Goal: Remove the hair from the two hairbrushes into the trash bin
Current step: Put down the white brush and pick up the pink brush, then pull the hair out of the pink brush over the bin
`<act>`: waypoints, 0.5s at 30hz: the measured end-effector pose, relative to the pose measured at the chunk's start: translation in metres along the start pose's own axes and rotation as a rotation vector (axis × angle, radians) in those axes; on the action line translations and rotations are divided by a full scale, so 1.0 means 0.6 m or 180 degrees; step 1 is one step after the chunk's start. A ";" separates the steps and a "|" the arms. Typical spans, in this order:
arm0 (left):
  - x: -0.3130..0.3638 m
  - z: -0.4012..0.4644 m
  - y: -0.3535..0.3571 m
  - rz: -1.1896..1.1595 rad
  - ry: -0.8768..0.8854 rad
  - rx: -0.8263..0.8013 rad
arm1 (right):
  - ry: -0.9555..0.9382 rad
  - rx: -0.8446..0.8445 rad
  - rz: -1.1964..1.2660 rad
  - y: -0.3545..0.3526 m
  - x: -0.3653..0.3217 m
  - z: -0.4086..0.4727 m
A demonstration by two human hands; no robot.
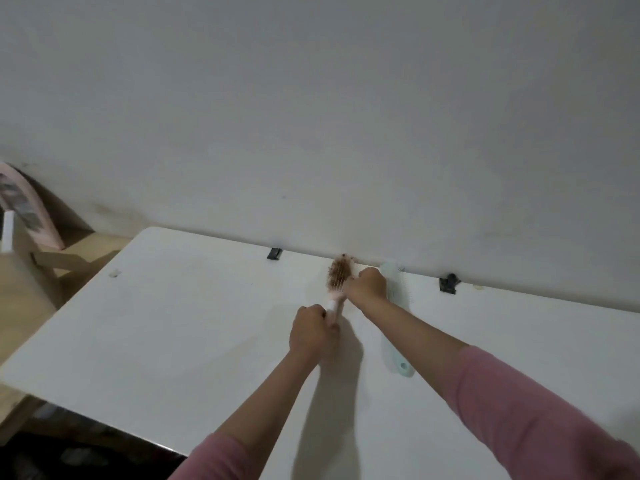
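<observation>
Brown hair (337,271) clogs the pink plastic hairbrush (335,289) at frame centre, left hand (311,332) curled round its handle, right hand (367,284) pinching at the bristles, mint-green plastic hairbrush (398,317) lying just right on the white table (173,323).

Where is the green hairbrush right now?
In the head view the green hairbrush lies on the white table right of centre, partly hidden under the right forearm, just right of the pink hairbrush, its far end near the wall.
</observation>
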State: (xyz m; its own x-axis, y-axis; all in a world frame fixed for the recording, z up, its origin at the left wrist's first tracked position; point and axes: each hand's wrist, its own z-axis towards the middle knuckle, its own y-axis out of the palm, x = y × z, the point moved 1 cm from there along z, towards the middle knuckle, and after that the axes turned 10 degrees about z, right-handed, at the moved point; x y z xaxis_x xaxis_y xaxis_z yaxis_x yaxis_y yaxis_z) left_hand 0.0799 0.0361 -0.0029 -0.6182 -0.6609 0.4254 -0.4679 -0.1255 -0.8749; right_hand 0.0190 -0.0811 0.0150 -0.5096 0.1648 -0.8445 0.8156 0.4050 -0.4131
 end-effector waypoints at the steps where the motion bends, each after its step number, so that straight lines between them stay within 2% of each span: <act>1: 0.002 -0.001 -0.003 0.0015 -0.0005 -0.0052 | 0.0073 -0.0027 0.0067 0.001 0.000 0.000; 4: 0.003 -0.008 -0.006 -0.0134 -0.0029 -0.0188 | 0.0132 -0.0027 0.0248 0.008 -0.002 -0.002; 7: -0.009 -0.023 -0.011 -0.0638 -0.0200 -0.0256 | 0.0115 -0.0047 0.0459 0.016 -0.008 -0.017; 12: -0.051 -0.065 -0.037 -0.1410 -0.0493 -0.0239 | 0.0066 -0.0218 0.0853 0.048 -0.029 -0.062; 15: -0.094 -0.110 -0.068 -0.1870 -0.0629 -0.0078 | 0.0072 -0.0503 0.1144 0.092 -0.044 -0.102</act>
State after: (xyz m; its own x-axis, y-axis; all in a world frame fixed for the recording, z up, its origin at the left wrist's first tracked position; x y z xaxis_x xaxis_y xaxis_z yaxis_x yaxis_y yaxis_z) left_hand 0.0923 0.1275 0.0240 -0.1255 -0.6114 0.7813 -0.7102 -0.4945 -0.5011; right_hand 0.0604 -0.0080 0.0353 -0.2063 0.3405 -0.9173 0.8919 0.4510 -0.0332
